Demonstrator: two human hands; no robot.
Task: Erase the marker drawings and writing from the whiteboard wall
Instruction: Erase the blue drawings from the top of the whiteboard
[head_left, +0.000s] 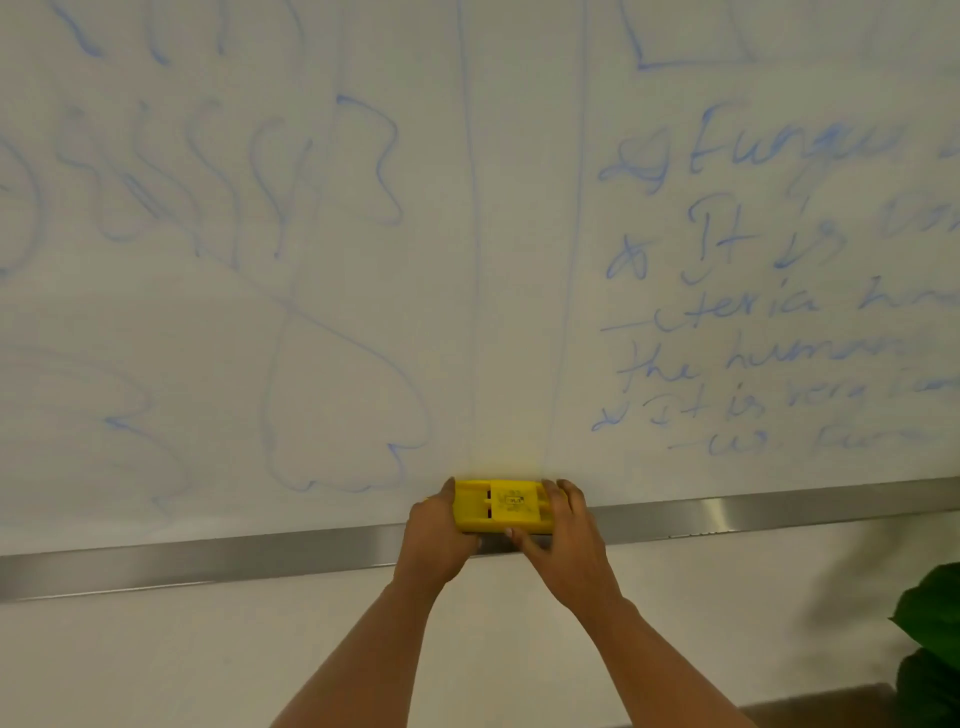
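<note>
Head view. Both hands hold a yellow eraser (500, 506) flat against the whiteboard wall (519, 260), just above its metal bottom rail (753, 512). The left hand (439, 538) grips the eraser's left end; the right hand (563, 540) grips its right end, thumb under the lower edge. Faint blue marker drawings (332, 364) of wavy outlines cover the board at left; blue handwriting (769, 291) fills the right. Two near-vertical blue lines rise above the eraser. Green plant leaves (932, 623) show at lower right.

Pale wall (208, 665), green plant leaves (930, 613) at lower right, dark strip (810, 709) beneath them
</note>
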